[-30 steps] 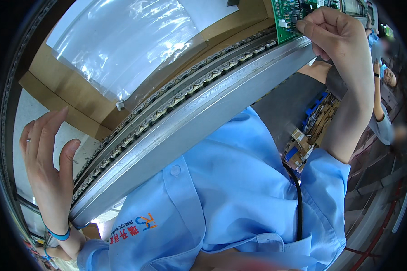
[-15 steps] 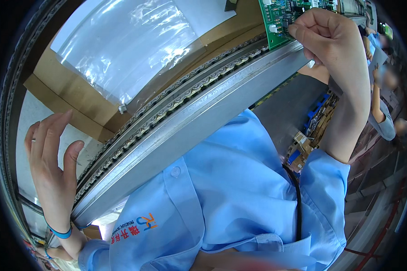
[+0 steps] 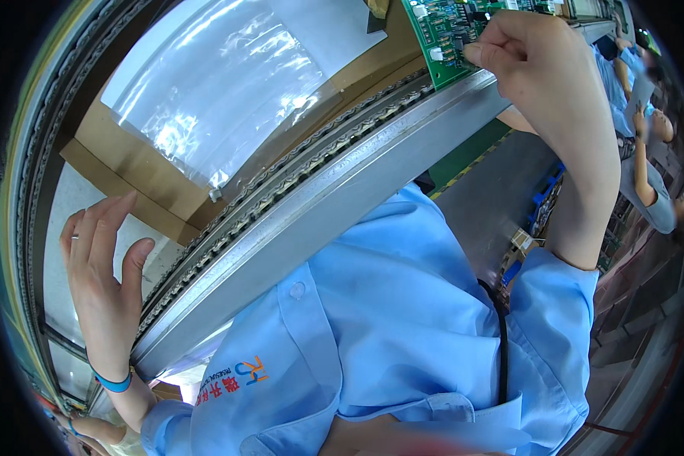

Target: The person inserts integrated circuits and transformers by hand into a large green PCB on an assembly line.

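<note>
A green circuit board (image 3: 450,55), set with white connectors and small dark parts, lies across the chain rail at the top right. My right hand (image 3: 536,57) is over it, thumb and forefinger pinched together at a dark component on the board. Whatever sits between those fingertips is too small or hidden to name. At the far left my left hand (image 3: 102,266) hangs over the conveyor with its fingers apart and nothing in them. It wears a ring and a blue wristband.
A grey metal rail (image 3: 334,163) with a chain (image 3: 311,167) runs diagonally before me. Beyond it, clear plastic bags (image 3: 213,83) lie in a cardboard box (image 3: 152,175). A second chain track (image 3: 38,114) curves along the left. People (image 3: 646,159) are at the far right.
The whole view has shifted slightly, so the board sits further left and my left hand further right. My right hand stays pinched at the board; my left stays open.
</note>
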Motion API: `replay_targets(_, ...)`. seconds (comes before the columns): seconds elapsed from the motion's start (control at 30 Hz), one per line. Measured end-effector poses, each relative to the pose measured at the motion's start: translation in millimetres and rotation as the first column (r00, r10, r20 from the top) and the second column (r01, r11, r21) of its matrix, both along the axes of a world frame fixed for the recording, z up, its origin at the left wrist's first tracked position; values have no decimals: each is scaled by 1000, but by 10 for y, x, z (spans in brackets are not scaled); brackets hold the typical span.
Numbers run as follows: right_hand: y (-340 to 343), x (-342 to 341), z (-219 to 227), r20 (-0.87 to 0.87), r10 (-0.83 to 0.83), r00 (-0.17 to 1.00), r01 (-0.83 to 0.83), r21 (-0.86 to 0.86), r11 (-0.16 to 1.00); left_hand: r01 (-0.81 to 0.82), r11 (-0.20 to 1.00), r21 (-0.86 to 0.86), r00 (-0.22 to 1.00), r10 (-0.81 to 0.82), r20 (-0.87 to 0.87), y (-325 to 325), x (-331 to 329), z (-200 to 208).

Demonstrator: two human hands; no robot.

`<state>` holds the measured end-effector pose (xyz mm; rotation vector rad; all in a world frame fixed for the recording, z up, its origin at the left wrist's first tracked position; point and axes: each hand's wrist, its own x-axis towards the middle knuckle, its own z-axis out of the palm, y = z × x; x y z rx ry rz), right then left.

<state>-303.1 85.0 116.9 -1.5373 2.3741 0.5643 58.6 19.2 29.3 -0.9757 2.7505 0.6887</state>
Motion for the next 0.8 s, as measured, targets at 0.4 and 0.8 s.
replay_targets(0.4, 538, -275, -223, 261, 161, 952, -22, -466, 885, -44, 999, -9, 998, 44, -53, 40, -74, 65)
replay_targets(0.8, 638, -341, -466, 252, 288, 924, -115, -535, 837, -95, 995, 20, 986, 97, -135, 12, 209, -115)
